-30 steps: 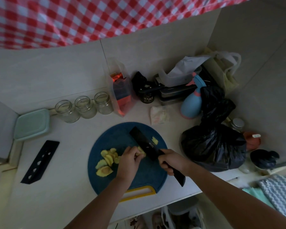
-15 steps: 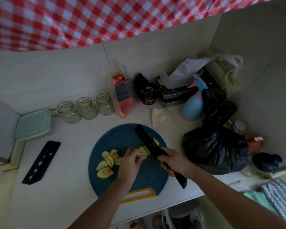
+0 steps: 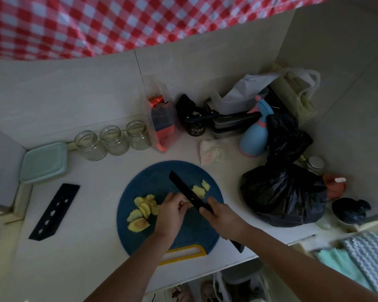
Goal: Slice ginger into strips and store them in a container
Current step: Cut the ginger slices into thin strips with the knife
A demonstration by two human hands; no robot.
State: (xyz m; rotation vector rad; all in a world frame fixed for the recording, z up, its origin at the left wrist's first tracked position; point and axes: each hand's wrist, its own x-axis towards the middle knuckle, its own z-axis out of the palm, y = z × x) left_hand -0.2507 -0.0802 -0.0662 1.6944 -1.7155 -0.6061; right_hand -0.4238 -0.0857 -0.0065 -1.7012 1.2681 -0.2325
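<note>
Gripping the black knife (image 3: 188,196), the right hand (image 3: 224,219) cuts while the left hand (image 3: 171,214) pinches ginger (image 3: 187,203).

Red-and-white checked cloth (image 3: 96,25) overhead, deep blue cutting board (image 3: 153,179) with a yellow handle, pale yellow ginger (image 3: 143,211) on it, black knife (image 3: 183,188), glossy black bag (image 3: 282,192), mint-green container (image 3: 44,163), grey zigzag towel (image 3: 373,256).
</note>
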